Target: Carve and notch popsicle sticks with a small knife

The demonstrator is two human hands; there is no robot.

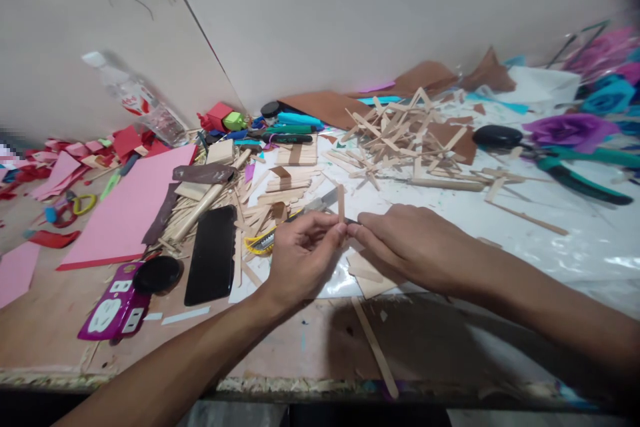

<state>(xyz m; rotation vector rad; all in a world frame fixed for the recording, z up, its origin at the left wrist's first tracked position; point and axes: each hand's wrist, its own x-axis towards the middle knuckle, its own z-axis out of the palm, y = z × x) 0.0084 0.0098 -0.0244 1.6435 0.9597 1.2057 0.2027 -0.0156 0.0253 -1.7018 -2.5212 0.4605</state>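
My left hand [305,247] pinches a short wooden craft stick [341,199], which stands upright between thumb and fingers. Close against it on the right, my right hand [400,237] is closed around a thin dark tool [353,221]; most of that tool is hidden by the fingers, so its kind does not show. Behind my left hand lies a yellow utility knife [260,242]. Flat wooden pieces [367,273] rest on the white sheet under my hands. A long craft stick [375,347] juts over the table's front edge.
A heap of craft sticks [400,133] lies at the back, with green-handled pliers [575,173] to the right. Left are a phone [210,253], a purple power strip [114,307], pink paper [130,207] and a plastic bottle [140,103] against the wall.
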